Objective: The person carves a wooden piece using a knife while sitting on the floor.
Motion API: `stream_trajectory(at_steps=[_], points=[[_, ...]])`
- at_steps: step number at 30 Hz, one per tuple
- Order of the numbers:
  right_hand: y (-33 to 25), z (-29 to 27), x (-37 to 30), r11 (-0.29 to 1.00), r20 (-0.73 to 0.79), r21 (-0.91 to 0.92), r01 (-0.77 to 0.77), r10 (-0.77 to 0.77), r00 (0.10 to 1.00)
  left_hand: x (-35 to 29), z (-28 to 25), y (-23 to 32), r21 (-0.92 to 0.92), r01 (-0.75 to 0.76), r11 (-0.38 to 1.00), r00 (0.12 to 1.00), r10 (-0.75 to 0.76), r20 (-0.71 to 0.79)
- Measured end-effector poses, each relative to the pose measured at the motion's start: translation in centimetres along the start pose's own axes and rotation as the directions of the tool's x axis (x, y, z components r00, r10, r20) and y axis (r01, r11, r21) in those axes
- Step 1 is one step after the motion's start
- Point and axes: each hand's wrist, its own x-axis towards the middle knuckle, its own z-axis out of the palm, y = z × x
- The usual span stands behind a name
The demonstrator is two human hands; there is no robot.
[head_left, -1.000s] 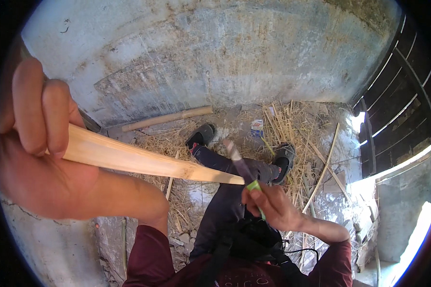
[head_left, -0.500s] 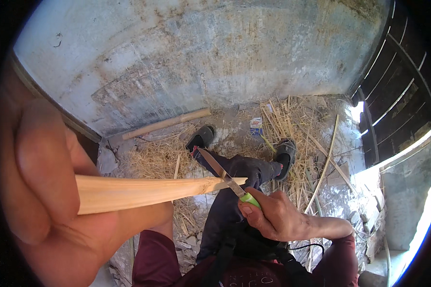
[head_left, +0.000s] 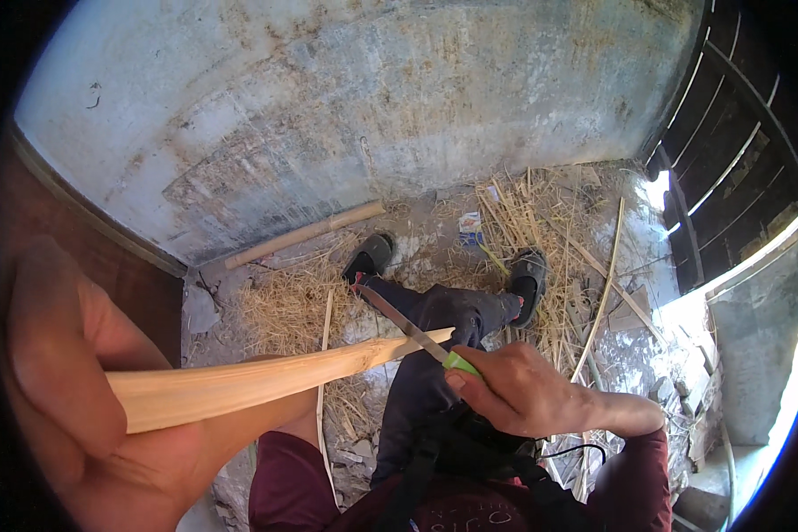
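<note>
Head view: left hand (head_left: 71, 381), clamped round broad end of pale, tapering bamboo strip (head_left: 266, 381); right hand (head_left: 532, 390), gripping green-handled steel knife (head_left: 434, 348), blade crossing strip near narrow tip. Advisable: shallow blade angle, firm left hold.

the strip (head_left: 257, 381) looks like bare wood, smooth with a faint sheen (ragged at its tip); the knife blade (head_left: 394, 314) is metal, its handle (head_left: 462, 363) smooth plastic. the wall (head_left: 417, 97) looks like rough, matt plaster; the sleeve (head_left: 290, 486) is matt cloth; the shavings (head_left: 284, 312) are dry and fibrous.
</note>
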Motion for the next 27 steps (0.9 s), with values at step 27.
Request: stream_trajectory(at_steps=[27], points=[[-3.3,-1.4,1.2,0.945,-0.204,-0.322,0.063,-0.134,0.970,0.9,2.4,-0.4,0.664,-0.180,0.725,0.958,0.281,-0.047]])
